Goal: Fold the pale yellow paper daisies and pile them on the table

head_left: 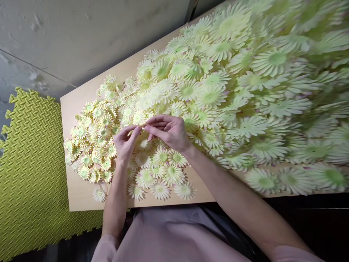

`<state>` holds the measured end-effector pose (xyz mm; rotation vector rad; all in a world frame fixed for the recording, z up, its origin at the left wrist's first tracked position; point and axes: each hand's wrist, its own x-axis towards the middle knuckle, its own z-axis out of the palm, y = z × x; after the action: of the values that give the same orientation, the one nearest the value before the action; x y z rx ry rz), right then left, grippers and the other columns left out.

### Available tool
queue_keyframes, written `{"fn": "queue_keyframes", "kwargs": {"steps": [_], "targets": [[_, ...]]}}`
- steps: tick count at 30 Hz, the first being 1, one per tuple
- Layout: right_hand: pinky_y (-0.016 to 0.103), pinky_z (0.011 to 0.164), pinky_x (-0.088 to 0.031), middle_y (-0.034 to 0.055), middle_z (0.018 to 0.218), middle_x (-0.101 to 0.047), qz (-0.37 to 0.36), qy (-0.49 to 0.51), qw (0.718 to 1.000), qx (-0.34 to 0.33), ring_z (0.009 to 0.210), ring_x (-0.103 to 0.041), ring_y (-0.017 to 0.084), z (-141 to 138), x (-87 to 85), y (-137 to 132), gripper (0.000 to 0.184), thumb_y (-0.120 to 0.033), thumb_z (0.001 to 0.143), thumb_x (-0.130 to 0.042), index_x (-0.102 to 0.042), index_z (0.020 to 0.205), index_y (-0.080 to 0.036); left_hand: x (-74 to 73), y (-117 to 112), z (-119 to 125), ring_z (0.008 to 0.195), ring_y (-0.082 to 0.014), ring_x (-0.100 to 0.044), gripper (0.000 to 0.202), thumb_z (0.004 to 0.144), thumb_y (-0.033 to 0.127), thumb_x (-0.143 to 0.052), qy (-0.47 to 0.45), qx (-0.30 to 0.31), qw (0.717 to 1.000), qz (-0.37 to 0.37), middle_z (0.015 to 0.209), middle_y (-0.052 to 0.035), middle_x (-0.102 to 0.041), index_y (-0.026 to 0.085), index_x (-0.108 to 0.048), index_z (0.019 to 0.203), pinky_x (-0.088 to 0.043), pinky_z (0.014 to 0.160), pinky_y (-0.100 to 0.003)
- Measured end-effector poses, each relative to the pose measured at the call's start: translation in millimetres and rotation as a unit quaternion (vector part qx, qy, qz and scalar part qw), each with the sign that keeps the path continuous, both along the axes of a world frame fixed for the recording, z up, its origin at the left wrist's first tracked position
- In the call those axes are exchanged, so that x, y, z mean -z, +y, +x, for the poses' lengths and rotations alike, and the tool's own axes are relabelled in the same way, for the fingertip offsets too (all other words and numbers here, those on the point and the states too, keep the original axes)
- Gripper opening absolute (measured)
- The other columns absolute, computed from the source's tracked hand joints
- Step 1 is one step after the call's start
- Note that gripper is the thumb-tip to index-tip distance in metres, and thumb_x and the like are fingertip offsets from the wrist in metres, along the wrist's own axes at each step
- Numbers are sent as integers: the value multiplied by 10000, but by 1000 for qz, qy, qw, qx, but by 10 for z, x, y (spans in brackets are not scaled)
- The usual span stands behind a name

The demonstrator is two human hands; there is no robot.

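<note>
Over the flower pile, my left hand (pixel 126 141) and my right hand (pixel 170 131) meet at the fingertips. Thumb and fingers are pinched together on each hand. Something small and pale shows at the fingertips, but the fingers hide most of it. Pale yellow-green artificial flower heads lie all around. Smaller, fuller flowers (pixel 98 113) with pinkish tips are heaped left of my left hand. Wide, flat flower pieces (pixel 211 97) with green centres spread to the right of my right hand. Several flowers (pixel 160 190) lie near the front edge, between my forearms.
The light wooden table (pixel 84 196) carries the flowers and runs up to the right. A grey, worn wall (pixel 81 40) stands behind it. Yellow-green interlocking foam mats (pixel 32 167) sit against the table's left end. Flowers at the far right are blurred.
</note>
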<state>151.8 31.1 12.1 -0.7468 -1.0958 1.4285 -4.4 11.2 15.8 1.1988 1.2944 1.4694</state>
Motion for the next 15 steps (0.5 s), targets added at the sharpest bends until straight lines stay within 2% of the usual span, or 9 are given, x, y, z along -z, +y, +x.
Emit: {"fn": "queue_keyframes", "kwargs": {"steps": [15], "targets": [[274, 481, -613, -3, 685, -727, 11, -8, 1000, 11, 476, -674, 143, -5, 18, 7, 174, -286, 711, -834, -708, 784, -191, 6, -11, 0, 745, -120, -689, 184, 715, 343, -822, 7, -3, 1000, -19, 807, -38, -746, 199, -775, 819, -549, 678, -245]]}}
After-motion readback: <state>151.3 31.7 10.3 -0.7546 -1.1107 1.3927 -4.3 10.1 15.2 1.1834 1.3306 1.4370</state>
